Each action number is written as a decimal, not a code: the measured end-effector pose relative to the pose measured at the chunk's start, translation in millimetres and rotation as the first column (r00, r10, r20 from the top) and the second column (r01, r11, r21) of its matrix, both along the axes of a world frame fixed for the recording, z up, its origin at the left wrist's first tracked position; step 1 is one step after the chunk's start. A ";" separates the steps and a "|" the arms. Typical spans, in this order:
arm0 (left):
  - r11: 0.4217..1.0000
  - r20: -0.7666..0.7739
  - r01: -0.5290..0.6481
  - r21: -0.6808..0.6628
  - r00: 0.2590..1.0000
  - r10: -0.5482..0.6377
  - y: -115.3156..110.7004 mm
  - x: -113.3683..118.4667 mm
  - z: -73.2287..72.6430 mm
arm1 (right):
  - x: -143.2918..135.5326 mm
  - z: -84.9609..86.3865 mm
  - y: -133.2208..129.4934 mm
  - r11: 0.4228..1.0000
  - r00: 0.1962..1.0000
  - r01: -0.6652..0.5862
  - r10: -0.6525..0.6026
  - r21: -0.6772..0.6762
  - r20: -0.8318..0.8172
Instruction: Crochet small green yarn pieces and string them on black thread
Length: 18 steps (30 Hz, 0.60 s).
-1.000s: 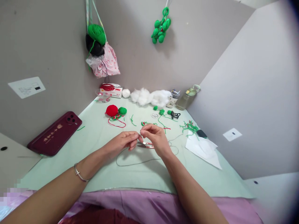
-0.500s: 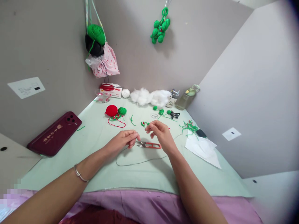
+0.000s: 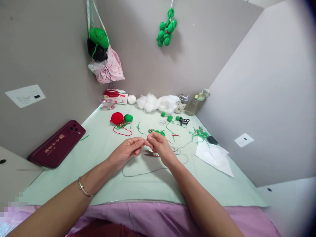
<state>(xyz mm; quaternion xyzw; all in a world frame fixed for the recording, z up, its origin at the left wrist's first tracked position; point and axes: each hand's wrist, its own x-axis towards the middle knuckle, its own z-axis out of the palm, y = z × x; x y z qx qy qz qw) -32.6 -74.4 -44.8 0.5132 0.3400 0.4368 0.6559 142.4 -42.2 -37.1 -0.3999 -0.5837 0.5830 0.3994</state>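
My left hand is closed in a pinch above the pale green tabletop, its fingertips meeting those of my right hand, which is pinched too. What lies between the fingers is too small to make out. Under my right hand are small thread snips, their handle mostly hidden. A thin grey thread loops over the cloth below and to the right of my hands. Just beyond my fingertips lies a green crocheted piece with red bits.
Behind sit red yarn, green yarn, white stuffing and a bottle. A maroon phone is at left; white paper and green scraps lie at right.
My right hand has moved left and down to meet my left hand, covering the snips' handle. More loops of grey thread and the green piece now show. The view has shifted slightly.
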 end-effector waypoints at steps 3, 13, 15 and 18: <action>0.991 -0.008 -0.103 0.084 0.995 0.104 -2.0 3.4 0.1 | -6.9 -6.8 -0.8 0.998 0.997 -0.040 0.036 -0.046 -0.070; 0.935 -0.124 -0.257 0.243 0.948 0.293 -3.4 3.1 0.1 | 6.0 2.8 4.2 0.959 0.978 0.208 -0.210 0.191 -0.008; 0.883 -0.225 -0.311 0.352 0.887 0.403 -3.3 3.7 -6.8 | 9.0 9.1 1.7 0.962 0.984 0.179 -0.180 0.205 -0.014; 0.839 -0.295 -0.250 0.483 0.856 0.425 -2.4 4.2 -19.1 | 5.7 13.6 -7.0 0.980 0.998 0.055 -0.051 0.190 -0.028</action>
